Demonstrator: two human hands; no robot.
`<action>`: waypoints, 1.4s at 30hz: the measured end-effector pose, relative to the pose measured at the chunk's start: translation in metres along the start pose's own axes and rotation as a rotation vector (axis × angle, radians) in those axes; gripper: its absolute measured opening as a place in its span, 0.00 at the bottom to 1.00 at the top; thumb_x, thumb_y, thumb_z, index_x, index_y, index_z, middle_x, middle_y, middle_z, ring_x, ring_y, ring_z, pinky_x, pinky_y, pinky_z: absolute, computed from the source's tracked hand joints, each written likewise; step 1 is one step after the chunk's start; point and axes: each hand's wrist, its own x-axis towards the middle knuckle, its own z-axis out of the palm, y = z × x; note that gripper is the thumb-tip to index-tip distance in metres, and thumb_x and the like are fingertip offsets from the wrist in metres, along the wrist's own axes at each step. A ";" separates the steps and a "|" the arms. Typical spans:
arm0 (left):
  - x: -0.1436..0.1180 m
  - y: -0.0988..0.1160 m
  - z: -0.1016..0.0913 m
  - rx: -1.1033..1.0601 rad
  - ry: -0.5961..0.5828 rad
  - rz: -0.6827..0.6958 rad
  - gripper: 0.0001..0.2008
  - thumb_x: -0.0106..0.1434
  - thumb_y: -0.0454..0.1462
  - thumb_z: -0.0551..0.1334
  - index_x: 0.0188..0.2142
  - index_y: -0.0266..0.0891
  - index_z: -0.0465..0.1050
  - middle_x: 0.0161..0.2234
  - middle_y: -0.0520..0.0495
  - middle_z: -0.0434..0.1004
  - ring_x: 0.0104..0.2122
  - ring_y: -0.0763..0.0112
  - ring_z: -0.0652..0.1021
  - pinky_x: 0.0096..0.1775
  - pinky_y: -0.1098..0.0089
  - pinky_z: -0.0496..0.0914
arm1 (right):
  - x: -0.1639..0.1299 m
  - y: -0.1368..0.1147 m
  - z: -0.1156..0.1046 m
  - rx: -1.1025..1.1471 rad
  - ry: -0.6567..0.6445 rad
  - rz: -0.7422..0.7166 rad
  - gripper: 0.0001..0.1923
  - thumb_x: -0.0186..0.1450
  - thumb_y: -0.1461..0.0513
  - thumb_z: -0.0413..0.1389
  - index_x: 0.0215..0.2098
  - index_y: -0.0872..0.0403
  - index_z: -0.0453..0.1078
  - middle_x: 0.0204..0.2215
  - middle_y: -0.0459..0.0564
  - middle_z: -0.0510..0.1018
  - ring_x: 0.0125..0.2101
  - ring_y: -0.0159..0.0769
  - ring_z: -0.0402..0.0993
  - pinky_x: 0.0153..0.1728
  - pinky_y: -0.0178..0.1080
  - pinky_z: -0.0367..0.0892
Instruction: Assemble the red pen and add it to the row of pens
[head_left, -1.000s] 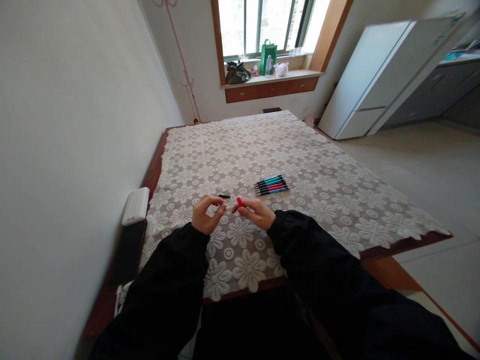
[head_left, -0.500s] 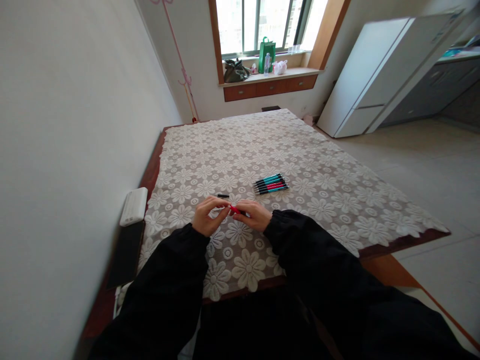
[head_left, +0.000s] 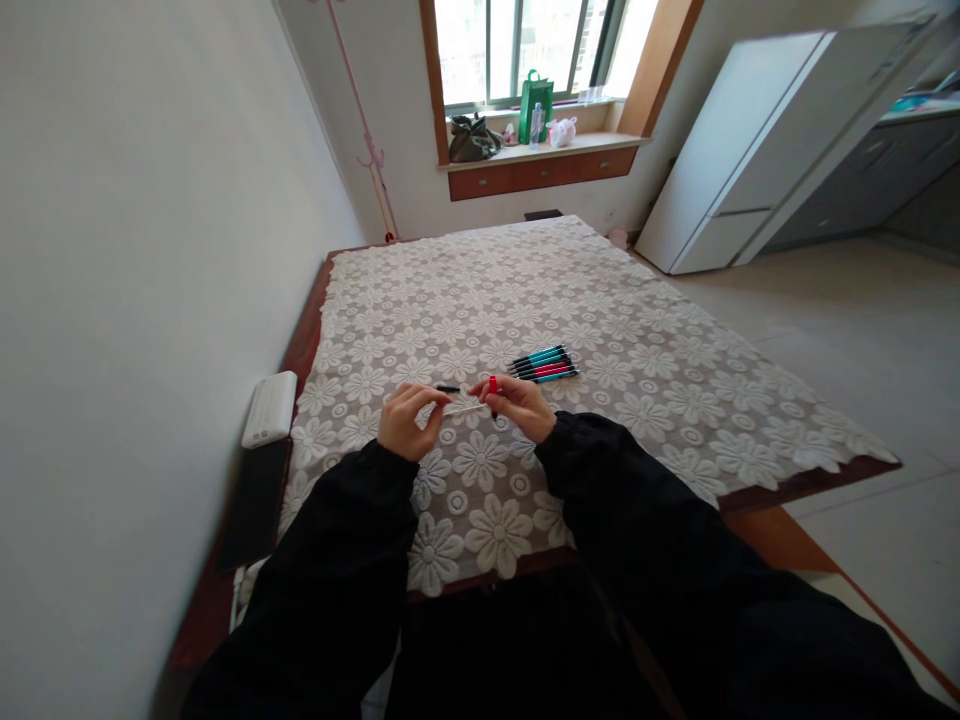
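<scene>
Right now you look to be midway through putting a pen together or taking it apart, above the near edge of the table (head_left: 750, 495). Your right hand (head_left: 521, 407) pinches the red barrel (head_left: 493, 385) upright; your left hand (head_left: 403, 422) is closed on a thin pale refill (head_left: 463, 408) that lies level and reaches across to the barrel. Whether its tip is inside, you cannot tell. A small black part (head_left: 448, 389) lies on the cloth just behind your hands, and the finished pens (head_left: 543, 365) sit near, toward the right. Next calls for lining refill and barrel end to end, steadily.
</scene>
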 end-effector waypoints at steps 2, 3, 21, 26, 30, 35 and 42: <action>-0.001 -0.004 -0.001 0.035 -0.096 0.001 0.09 0.59 0.29 0.61 0.34 0.44 0.78 0.34 0.49 0.81 0.37 0.64 0.77 0.44 0.61 0.72 | 0.002 0.001 -0.003 -0.032 0.031 -0.019 0.16 0.67 0.50 0.61 0.37 0.54 0.75 0.44 0.53 0.80 0.46 0.41 0.75 0.45 0.41 0.69; -0.001 -0.006 -0.002 0.061 -0.133 -0.008 0.10 0.57 0.29 0.61 0.34 0.44 0.78 0.34 0.49 0.81 0.38 0.63 0.77 0.44 0.61 0.71 | 0.002 0.002 -0.003 -0.029 0.035 -0.012 0.15 0.67 0.50 0.61 0.39 0.54 0.75 0.43 0.53 0.80 0.46 0.41 0.76 0.46 0.42 0.70; -0.004 -0.018 0.003 0.210 -0.395 -0.174 0.09 0.58 0.38 0.66 0.39 0.45 0.79 0.37 0.48 0.81 0.37 0.60 0.79 0.42 0.61 0.71 | -0.010 0.002 0.001 -0.254 0.182 -0.214 0.18 0.71 0.55 0.57 0.56 0.49 0.63 0.38 0.48 0.80 0.27 0.31 0.77 0.36 0.41 0.76; -0.004 -0.021 0.002 0.229 -0.367 -0.153 0.06 0.60 0.40 0.66 0.37 0.45 0.81 0.37 0.48 0.81 0.41 0.59 0.79 0.44 0.61 0.71 | -0.008 0.003 0.001 -0.252 0.161 -0.177 0.16 0.71 0.55 0.56 0.55 0.50 0.65 0.38 0.49 0.81 0.30 0.34 0.79 0.38 0.42 0.76; -0.004 -0.023 0.003 0.216 -0.367 -0.136 0.04 0.60 0.39 0.66 0.33 0.45 0.80 0.35 0.48 0.81 0.39 0.60 0.79 0.44 0.61 0.71 | -0.005 0.003 -0.003 -0.233 0.174 -0.138 0.19 0.71 0.57 0.57 0.58 0.50 0.63 0.37 0.48 0.82 0.31 0.34 0.79 0.40 0.41 0.75; -0.005 -0.025 0.006 0.203 -0.329 -0.122 0.04 0.63 0.37 0.64 0.33 0.45 0.79 0.36 0.47 0.81 0.39 0.60 0.78 0.43 0.61 0.71 | 0.000 0.010 -0.014 -0.615 0.085 -0.164 0.10 0.72 0.61 0.51 0.47 0.53 0.73 0.40 0.53 0.81 0.41 0.40 0.77 0.45 0.43 0.70; -0.004 -0.023 0.004 0.240 -0.214 -0.190 0.04 0.63 0.36 0.63 0.36 0.44 0.77 0.32 0.46 0.80 0.37 0.59 0.77 0.41 0.61 0.71 | 0.000 0.024 -0.020 -0.879 -0.051 -0.101 0.14 0.69 0.68 0.51 0.49 0.55 0.73 0.38 0.52 0.81 0.40 0.41 0.76 0.44 0.41 0.67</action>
